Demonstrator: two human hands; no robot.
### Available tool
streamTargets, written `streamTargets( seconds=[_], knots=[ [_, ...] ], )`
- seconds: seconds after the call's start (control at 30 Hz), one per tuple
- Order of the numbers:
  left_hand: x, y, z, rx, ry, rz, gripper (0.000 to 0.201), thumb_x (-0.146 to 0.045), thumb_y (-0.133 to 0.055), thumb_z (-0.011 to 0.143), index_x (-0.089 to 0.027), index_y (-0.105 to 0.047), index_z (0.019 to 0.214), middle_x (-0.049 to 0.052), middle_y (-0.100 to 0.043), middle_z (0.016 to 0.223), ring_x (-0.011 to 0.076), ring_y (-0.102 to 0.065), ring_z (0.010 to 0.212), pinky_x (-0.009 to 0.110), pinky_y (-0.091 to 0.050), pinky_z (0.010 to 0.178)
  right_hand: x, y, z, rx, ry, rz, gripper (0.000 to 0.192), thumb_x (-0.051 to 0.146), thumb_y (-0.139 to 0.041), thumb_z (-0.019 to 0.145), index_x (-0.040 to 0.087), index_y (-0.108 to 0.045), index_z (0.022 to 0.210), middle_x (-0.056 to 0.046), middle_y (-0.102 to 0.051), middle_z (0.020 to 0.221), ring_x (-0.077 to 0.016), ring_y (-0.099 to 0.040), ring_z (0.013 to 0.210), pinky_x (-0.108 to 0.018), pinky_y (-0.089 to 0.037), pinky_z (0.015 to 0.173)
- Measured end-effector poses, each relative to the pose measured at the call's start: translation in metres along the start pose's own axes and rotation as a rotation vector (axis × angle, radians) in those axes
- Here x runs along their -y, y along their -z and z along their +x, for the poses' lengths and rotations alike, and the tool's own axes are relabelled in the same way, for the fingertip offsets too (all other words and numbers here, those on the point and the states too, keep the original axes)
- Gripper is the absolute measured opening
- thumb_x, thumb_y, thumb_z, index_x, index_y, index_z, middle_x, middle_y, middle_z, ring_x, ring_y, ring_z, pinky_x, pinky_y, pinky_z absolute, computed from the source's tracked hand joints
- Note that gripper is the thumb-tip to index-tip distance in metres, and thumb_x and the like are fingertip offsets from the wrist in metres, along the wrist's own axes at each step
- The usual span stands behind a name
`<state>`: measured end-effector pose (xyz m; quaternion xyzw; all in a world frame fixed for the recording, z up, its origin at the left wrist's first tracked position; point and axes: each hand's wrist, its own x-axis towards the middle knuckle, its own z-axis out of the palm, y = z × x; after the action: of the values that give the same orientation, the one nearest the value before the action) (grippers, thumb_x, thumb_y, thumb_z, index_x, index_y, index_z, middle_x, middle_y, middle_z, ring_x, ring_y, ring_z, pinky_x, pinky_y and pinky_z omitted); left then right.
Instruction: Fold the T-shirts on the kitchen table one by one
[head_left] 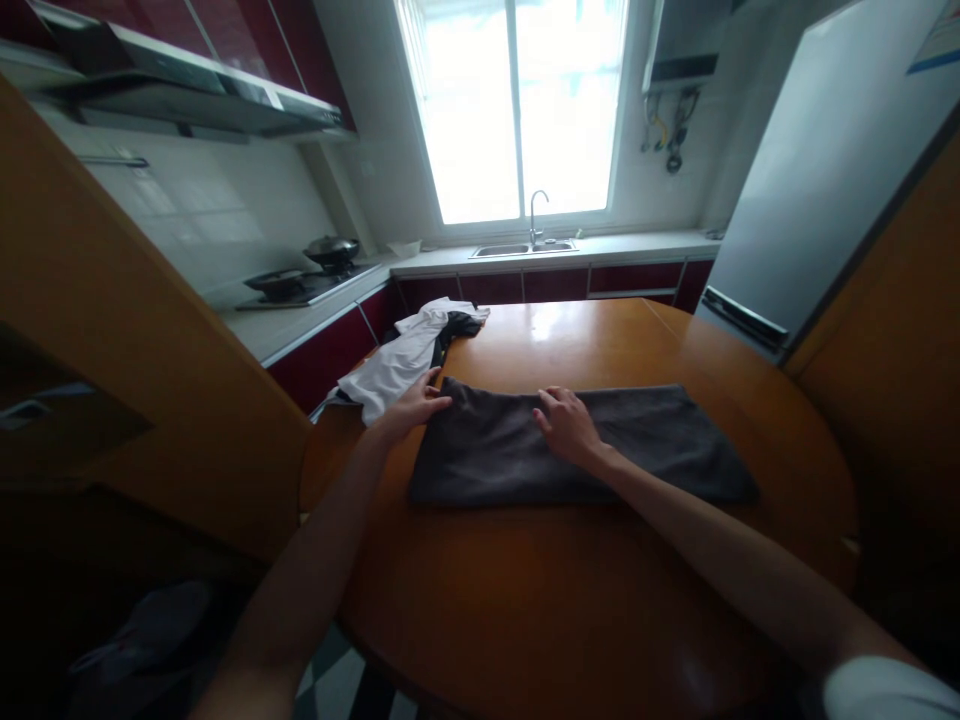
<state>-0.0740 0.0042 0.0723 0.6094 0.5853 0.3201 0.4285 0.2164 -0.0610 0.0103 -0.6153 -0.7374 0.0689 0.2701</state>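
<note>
A dark grey piece of folded fabric (495,455), perhaps a garment, lies flat in a long strip across the wooden table (525,580). At its far left corner is my left hand (412,405), with thumb and fingers apart beside the fabric's edge. My right hand (570,425) rests on top of the fabric near the middle of its far edge, fingers loosely spread and holding nothing. Small wrinkles show near the fabric's left end. Beyond my left hand, a loose white garment (394,365) lies heaped with a black garment (454,328).
The table is oval, with rounded edges. Behind it runs a counter with a sink (502,251) under a bright window. Pans (330,250) stand on the stove at left. A fridge (840,170) is at right, and a wooden panel (112,300) rises close on the left.
</note>
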Motion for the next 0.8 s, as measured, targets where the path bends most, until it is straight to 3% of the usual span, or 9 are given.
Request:
streamTargets(
  seconds=[0.07, 0.13, 0.23, 0.33, 0.57, 0.73, 0.8],
  knots=[
    [-0.018, -0.004, 0.0, 0.026, -0.041, -0.007, 0.087, -0.027, -0.075, 0.081, -0.026, -0.032, 0.157, 0.005, -0.062, 0.104, 0.0138, -0.064, 0.076, 0.02, -0.05, 0.058, 0.014, 0.004, 0.0, -0.008, 0.009, 0.216, 0.04, 0.034, -0.048, 0.099, 0.016, -0.068, 0.128, -0.014, -0.069, 0.123, -0.0248, -0.063, 0.115, -0.036, -0.046, 0.103],
    [-0.038, -0.014, 0.001, 0.06, -0.076, 0.002, 0.086, -0.027, -0.077, 0.082, -0.027, -0.034, 0.156, 0.004, -0.061, 0.103, 0.0131, -0.063, 0.073, 0.02, -0.049, 0.057, 0.029, 0.004, 0.001, 0.062, -0.009, 0.476, 0.035, 0.035, -0.052, 0.097, 0.016, -0.072, 0.119, -0.009, -0.074, 0.1, -0.0211, -0.069, 0.09, -0.033, -0.054, 0.085],
    [-0.067, -0.04, 0.001, 0.125, -0.102, -0.031, 0.089, -0.027, -0.081, 0.079, -0.029, -0.035, 0.155, 0.004, -0.063, 0.1, 0.0133, -0.064, 0.072, 0.021, -0.051, 0.058, 0.046, 0.005, 0.0, 0.172, -0.076, 0.854, 0.038, 0.041, -0.055, 0.096, 0.016, -0.069, 0.121, -0.003, -0.071, 0.085, -0.0146, -0.063, 0.062, -0.027, -0.053, 0.058],
    [-0.084, -0.072, -0.002, 0.238, -0.095, -0.183, 0.092, -0.029, -0.084, 0.078, -0.028, -0.033, 0.155, 0.006, -0.065, 0.101, 0.0151, -0.067, 0.073, 0.024, -0.055, 0.061, 0.052, 0.016, -0.004, 0.182, -0.195, 1.092, 0.039, 0.049, -0.054, 0.097, 0.016, -0.068, 0.114, -0.002, -0.068, 0.08, -0.0119, -0.059, 0.053, -0.023, -0.048, 0.047],
    [-0.076, -0.131, -0.013, 0.37, 0.012, -0.64, 0.076, -0.024, -0.066, 0.094, -0.02, -0.025, 0.157, 0.014, -0.07, 0.112, 0.0203, -0.073, 0.08, 0.039, -0.062, 0.079, 0.012, 0.056, -0.01, 0.113, -0.496, 1.063, 0.046, 0.059, -0.064, 0.091, 0.013, -0.069, 0.084, -0.001, -0.063, 0.062, -0.0104, -0.055, 0.049, -0.019, -0.041, 0.042],
    [-0.067, -0.156, -0.021, 0.426, 0.07, -0.827, 0.067, -0.013, -0.051, 0.096, -0.019, -0.022, 0.157, 0.017, -0.071, 0.121, 0.0197, -0.074, 0.093, 0.038, -0.06, 0.089, -0.021, 0.06, -0.011, 0.109, -0.544, 1.03, 0.031, 0.042, -0.082, 0.079, 0.013, -0.073, 0.086, -0.002, -0.067, 0.066, -0.0097, -0.056, 0.051, -0.019, -0.041, 0.044],
    [-0.065, -0.161, -0.018, 0.451, 0.045, -0.826, 0.063, -0.013, -0.052, 0.094, -0.017, -0.03, 0.153, 0.018, -0.071, 0.122, 0.0206, -0.075, 0.094, 0.039, -0.059, 0.09, -0.029, 0.063, -0.011, 0.116, -0.561, 1.03, 0.022, 0.032, -0.081, 0.078, 0.013, -0.074, 0.086, -0.002, -0.069, 0.068, -0.0105, -0.057, 0.053, -0.02, -0.044, 0.047]
  ],
)
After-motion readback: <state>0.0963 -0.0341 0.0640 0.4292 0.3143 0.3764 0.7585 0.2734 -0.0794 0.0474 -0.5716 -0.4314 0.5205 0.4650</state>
